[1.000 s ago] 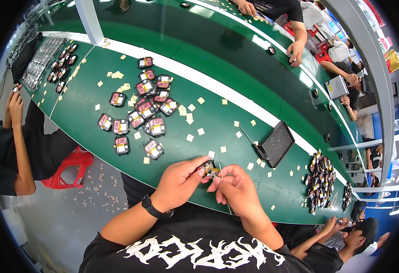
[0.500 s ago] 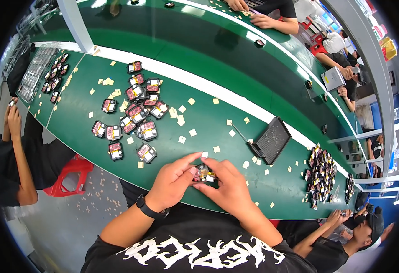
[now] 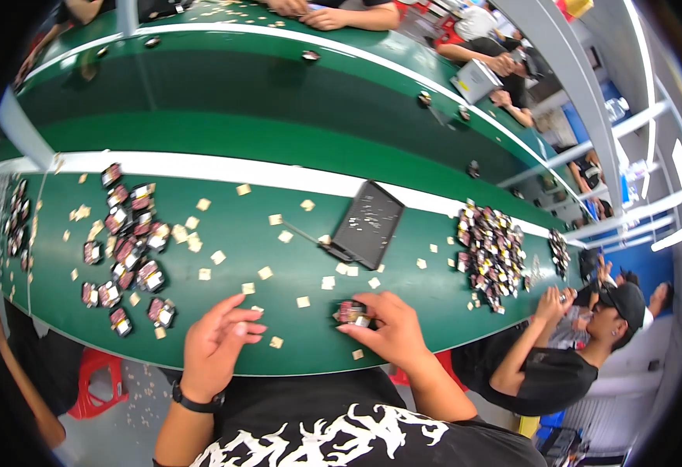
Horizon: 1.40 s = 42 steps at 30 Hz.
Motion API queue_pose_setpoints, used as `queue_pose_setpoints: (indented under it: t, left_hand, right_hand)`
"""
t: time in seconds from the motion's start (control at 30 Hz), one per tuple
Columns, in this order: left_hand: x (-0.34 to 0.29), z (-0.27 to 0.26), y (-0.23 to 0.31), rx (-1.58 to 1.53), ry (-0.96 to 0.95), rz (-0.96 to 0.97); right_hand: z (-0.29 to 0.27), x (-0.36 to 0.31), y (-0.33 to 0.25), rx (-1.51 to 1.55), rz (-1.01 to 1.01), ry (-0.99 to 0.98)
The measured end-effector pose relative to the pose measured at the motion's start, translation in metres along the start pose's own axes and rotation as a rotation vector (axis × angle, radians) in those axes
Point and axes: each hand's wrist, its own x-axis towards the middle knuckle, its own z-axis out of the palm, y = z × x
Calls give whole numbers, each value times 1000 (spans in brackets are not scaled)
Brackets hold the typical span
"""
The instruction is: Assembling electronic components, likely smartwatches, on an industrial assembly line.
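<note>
My right hand (image 3: 388, 330) pinches a small black device (image 3: 350, 313) with a pink and white face between thumb and fingers, just above the green table (image 3: 294, 354). My left hand (image 3: 218, 342), with a dark band on its wrist, is held apart from it to the left. Its fingers are spread and nothing shows in its grip. A small pale square (image 3: 257, 310) is close to its fingertips; whether they touch cannot be made out. Farther left lies a loose group of similar black devices (image 3: 127, 251), the nearest being a single device (image 3: 161, 312).
Beyond my hands rests a black tray (image 3: 370, 226) with pale bits in it and a thin rod at its side. A dense heap of devices (image 3: 490, 253) lies to the right. Pale paper squares (image 3: 303, 302) are scattered about. A co-worker (image 3: 559, 335) sits at the right.
My left hand has let go of the device and moved away to the left, its fingers opening. My right hand keeps hold of it. The whole view has swung to the right.
</note>
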Motion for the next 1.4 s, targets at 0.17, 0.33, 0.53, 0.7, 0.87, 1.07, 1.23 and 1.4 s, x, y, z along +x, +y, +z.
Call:
queue_pose_setpoints:
  t: [0.17,0.33,0.53,0.7,0.87,1.07,1.23,1.4]
  left_hand:
    - [4,1,0,7,47,-16]
    - [6,-1,-1,23,68,-24]
    - [7,1,-2,12,57,-35]
    - [4,0,-6,8,90,-6]
    - [5,-1,-6,15,75,-18]
    - [6,-2,-6,25,64,-7]
    - [6,-1,-8,10,106,-3]
    - [6,0,-8,16,104,-6]
  right_hand:
    - [-50,-71,66,-204,396,233]
    - [-76,-117,118,-290,532,489]
    - [-96,-150,174,-380,611,640]
    - [-111,-159,180,-636,359,515]
    - [-113,-158,164,-704,328,466]
    - [-101,-165,170,-665,212,486]
    - [-94,-176,162,-602,222,469]
    - [-103,-202,183,-684,244,408]
